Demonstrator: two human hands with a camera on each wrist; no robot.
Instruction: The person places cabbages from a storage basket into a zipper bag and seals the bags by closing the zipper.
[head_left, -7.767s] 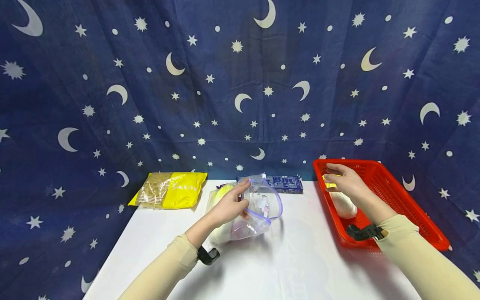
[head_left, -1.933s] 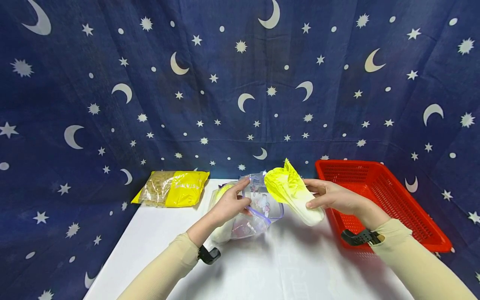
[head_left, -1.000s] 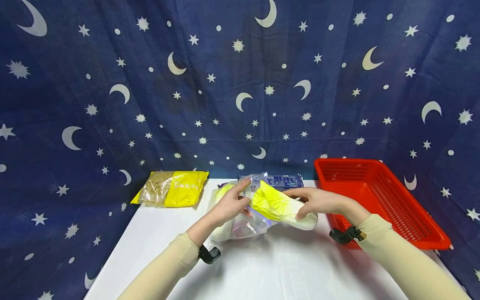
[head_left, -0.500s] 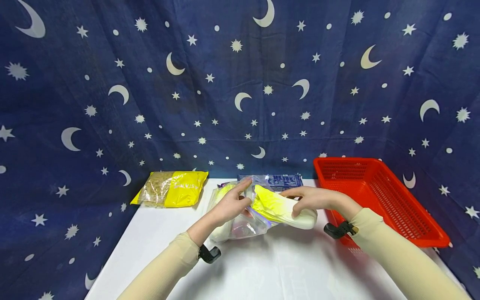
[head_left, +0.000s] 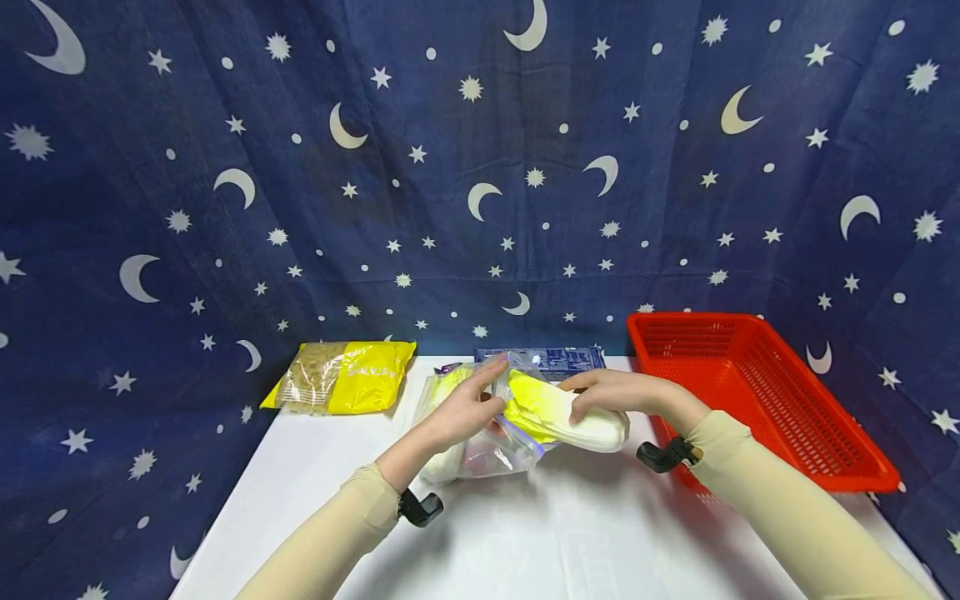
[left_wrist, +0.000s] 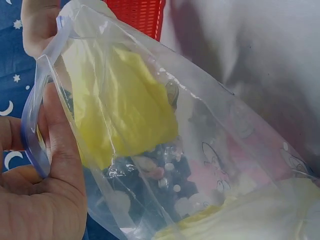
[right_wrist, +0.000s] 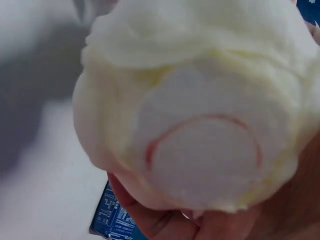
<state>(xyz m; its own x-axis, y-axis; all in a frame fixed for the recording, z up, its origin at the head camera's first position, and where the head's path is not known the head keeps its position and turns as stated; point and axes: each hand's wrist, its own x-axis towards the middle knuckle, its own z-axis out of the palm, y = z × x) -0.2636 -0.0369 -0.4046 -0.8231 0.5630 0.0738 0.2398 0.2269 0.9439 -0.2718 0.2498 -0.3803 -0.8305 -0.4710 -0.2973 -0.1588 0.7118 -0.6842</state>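
Observation:
My left hand [head_left: 461, 412] grips the purple zip edge of a clear zip bag [head_left: 495, 460], thumb and fingers curled at its mouth in the left wrist view. My right hand [head_left: 626, 394] holds a small napa cabbage [head_left: 596, 427] by its white base, yellow leaf end toward the left. Those yellow leaves [left_wrist: 125, 110] are inside the bag's mouth; the base stays outside. The cut base [right_wrist: 210, 155] fills the right wrist view. Another napa cabbage [head_left: 441, 468] lies under my left hand; whether it is inside the bag I cannot tell.
A red plastic basket [head_left: 795, 417] stands on the right of the white table [head_left: 555, 542]. At the back left lies a yellow snack packet [head_left: 367, 379]. A dark blue packet [head_left: 570, 360] lies behind the bag. A starry curtain [head_left: 480, 167] hangs behind.
My right hand has taken the cabbage out of the red basket, brought it left and put its leaf end into the bag's mouth. My left hand has stayed at the bag.

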